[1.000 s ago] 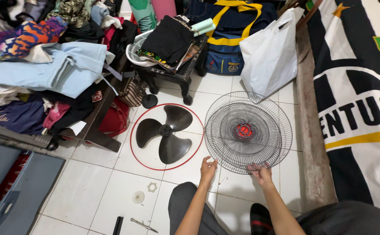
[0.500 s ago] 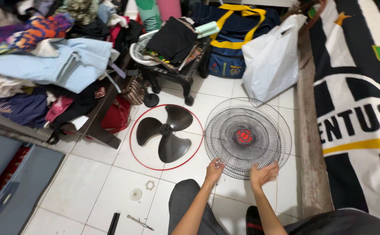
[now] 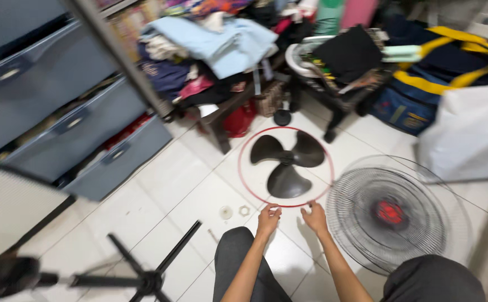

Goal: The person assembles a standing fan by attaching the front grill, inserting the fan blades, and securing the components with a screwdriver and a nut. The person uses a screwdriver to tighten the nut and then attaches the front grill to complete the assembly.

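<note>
Both hands reach to the near edge of a thin red ring [image 3: 243, 162] lying on the white tiled floor [image 3: 160, 184]. The left hand [image 3: 268, 217] curls loosely, fingertips at the ring; whether it grips is unclear. The right hand [image 3: 315, 215] lies just beside it, fingers bent onto the rim. Beyond them, inside the ring, lies a dark three-blade fan propeller [image 3: 286, 162]. Right of the right hand rest the stacked wire fan guards [image 3: 395, 215].

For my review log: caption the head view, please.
Both hands, left hand and right hand, at the red ring around the black fan blade.
</note>
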